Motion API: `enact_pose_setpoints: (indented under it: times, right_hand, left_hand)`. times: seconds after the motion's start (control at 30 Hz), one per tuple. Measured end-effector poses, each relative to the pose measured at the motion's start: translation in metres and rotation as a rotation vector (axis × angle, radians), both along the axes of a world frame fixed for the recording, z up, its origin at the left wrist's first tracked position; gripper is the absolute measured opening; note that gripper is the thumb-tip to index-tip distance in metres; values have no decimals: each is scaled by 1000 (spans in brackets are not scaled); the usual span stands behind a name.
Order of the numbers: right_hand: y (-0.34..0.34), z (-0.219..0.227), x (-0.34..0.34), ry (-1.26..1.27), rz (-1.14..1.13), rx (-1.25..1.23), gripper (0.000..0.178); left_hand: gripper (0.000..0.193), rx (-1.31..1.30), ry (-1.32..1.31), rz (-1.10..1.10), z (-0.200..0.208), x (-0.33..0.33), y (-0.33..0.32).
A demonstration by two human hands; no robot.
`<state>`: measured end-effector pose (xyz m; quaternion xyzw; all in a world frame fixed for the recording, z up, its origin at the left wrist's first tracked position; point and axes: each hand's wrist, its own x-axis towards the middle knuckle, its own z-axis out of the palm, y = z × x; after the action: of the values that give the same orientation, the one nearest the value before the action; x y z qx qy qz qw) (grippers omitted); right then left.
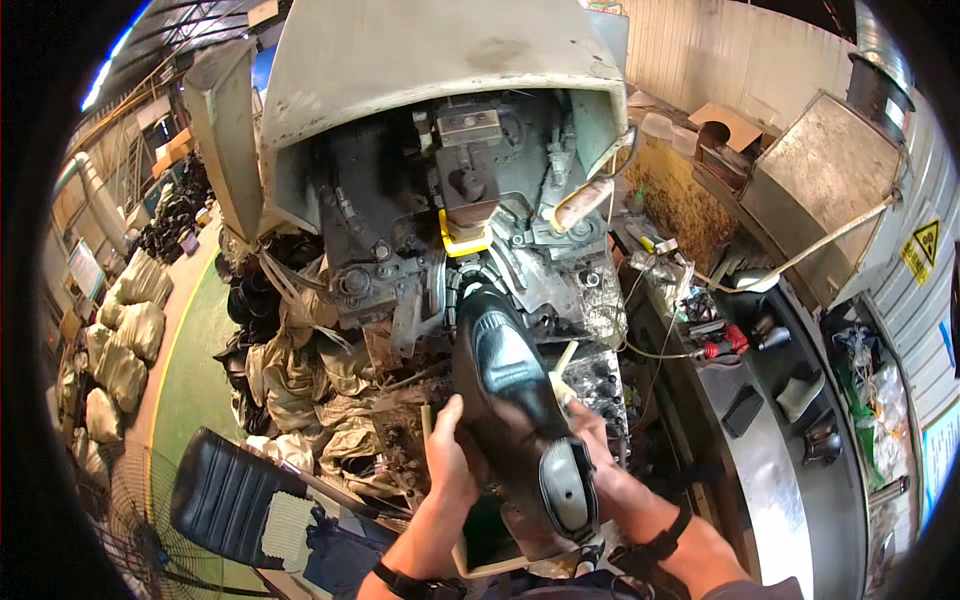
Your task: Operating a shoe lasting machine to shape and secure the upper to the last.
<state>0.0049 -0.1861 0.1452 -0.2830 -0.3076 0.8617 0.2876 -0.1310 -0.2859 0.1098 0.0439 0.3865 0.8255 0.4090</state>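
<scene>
Two hands are clamping one black shoe (515, 400) at lower centre | left hand (452, 455) is wrapping its left flank, right hand (592, 432) its right | long axis is running from heel, lower frame, up to toe, touching the machine head (470, 190) | sack pile (300, 370) is crowding left, cluttered worktop (770, 460) right.

A black leather shoe upper (515, 400) mounted on a last stands sole side up, its glossy toe pushed into the grimy lasting machine (440, 200) just below the machine's yellow part. Its heel end, showing a grey oval, tilts back away from the machine.
</scene>
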Motion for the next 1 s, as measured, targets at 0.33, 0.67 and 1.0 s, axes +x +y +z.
enact_pose_setpoints:
  times: [0.33,0.67,1.0]
  right_hand:
    - [67,-89,-83,25,65,-191,36]
    - [87,-103,-90,10,21,-196,50]
    - [101,-131,-100,44,11,-39,46]
  left_hand:
    - [37,-223,-106,61,-20,-57,43]
    - [44,-310,-175,123,-30,-63,65]
    - [39,-19,-404,121,-66,-63,87]
